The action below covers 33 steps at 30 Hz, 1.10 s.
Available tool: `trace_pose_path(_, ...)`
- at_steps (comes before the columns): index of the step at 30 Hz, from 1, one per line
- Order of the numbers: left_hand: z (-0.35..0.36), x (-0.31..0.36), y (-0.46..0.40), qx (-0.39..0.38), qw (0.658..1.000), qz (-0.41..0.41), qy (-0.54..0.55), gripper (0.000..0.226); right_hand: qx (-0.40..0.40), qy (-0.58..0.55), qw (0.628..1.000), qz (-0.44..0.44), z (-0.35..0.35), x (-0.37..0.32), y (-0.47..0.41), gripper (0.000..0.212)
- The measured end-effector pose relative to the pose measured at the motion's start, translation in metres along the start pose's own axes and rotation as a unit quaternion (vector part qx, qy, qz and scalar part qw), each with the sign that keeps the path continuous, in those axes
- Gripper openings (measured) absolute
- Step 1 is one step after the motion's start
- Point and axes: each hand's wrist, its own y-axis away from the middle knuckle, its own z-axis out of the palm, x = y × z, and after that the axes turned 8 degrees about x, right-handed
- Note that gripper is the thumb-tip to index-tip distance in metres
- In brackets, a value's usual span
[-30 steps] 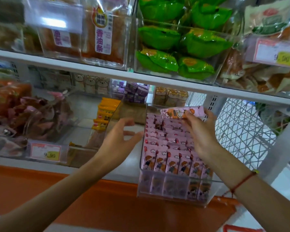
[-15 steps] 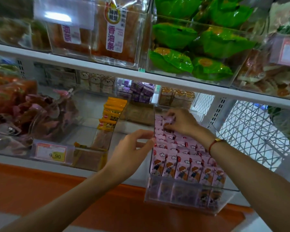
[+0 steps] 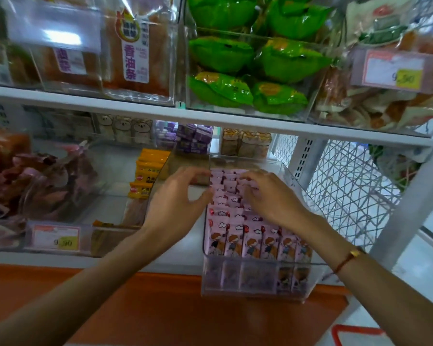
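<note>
Clear bin (image 3: 255, 283): rigid see-through plastic, box-shaped with rounded corners. Stands at the right end of the white shelf (image 3: 160, 264) and juts past its front edge over the orange base panel (image 3: 160, 308). Holds pink packets (image 3: 250, 243) in tight upright rows: small, flat, glossy sleeves printed with a cartoon child and white clouds, crimped at the top.

Left hand (image 3: 175, 198): hangs outside the bin's left wall, curves into a loose C, touches that wall with thumb tip and fingertips, encloses nothing.

Right hand (image 3: 273, 198): reaches into the bin from the right, palm down, bends its fingers onto the rear rows of packets. Blurs at the fingertips, so perhaps pinches a packet, perhaps only presses; cannot tell which. Wears a thin red cord (image 3: 343, 263) with a gold bead at the wrist.

Just left of the bin: yellow packets (image 3: 148, 171), blocky and smooth, stacked on edge inside another clear container. Further left: crinkled reddish wrappers (image 3: 35, 181) in a loose heap, and a price tag (image 3: 56, 238) behind a plastic sleeve. Behind the bin: small purple boxes (image 3: 193, 138).

On the upper shelf: puffy green bags (image 3: 248, 71), shiny and pillow-shaped, beside flat orange-brown sticks (image 3: 158, 71) sealed in clear film with a white label. To the right: white wire mesh (image 3: 343, 186), woven in diamonds.
</note>
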Motion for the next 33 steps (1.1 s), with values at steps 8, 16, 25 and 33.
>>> trace_pose_path(8, 0.045, 0.014, -0.065, -0.193, 0.931, 0.178, -0.255, 0.028, -0.106, 0.052, 0.993, 0.003, 0.008, 0.008, 0.044, 0.049)
trace_pose_path(16, 0.068, 0.013, -0.079, -0.226, 0.891, 0.187, -0.346, 0.025, -0.084, 0.058, 0.995, -0.007, 0.012, 0.012, 0.046, 0.046)
trace_pose_path(25, 0.052, 0.019, -0.081, -0.086, 0.979, 0.075, -0.17, 0.022, -0.103, 0.011, 0.994, 0.018, 0.011, 0.015, 0.043, 0.045)
trace_pose_path(33, 0.032, 0.038, -0.039, 0.2, 0.942, -0.139, 0.229, 0.018, -0.11, 0.023, 0.993, 0.028, 0.008, 0.01, 0.045, 0.043)
